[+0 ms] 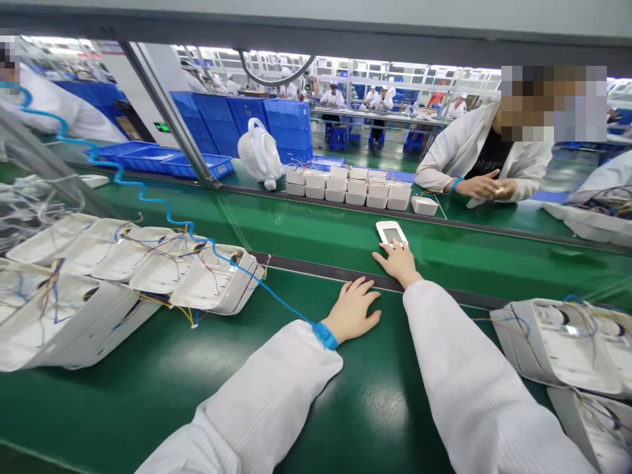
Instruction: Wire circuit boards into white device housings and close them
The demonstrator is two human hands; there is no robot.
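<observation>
The right hand [397, 264] reaches out past the dark edge strip [316, 268] to the green conveyor belt [320, 227], its fingertips over the near edge of a white plastic cover with a grey window [392, 235]. Its fingers are spread, thumb out to the left and well apart from them; whether the fingertips press on the cover, I cannot tell. The cover lies on the belt, green surface to either side of it. The left hand [348, 313] is spread palm down, gripping nothing, over the workbench [247, 388] beside the strip, with a blue wrist strap [326, 335] and blue cord [118, 172] running off leftwards. Bare bench stretches between the white housings on the left [212, 280] and the white housings on the right [563, 349], leaving both forearms room sideways. Beyond the belt's far edge, small stacked white housings [355, 191] form a row between a white fan [259, 155] and a co-worker [474, 158]
</observation>
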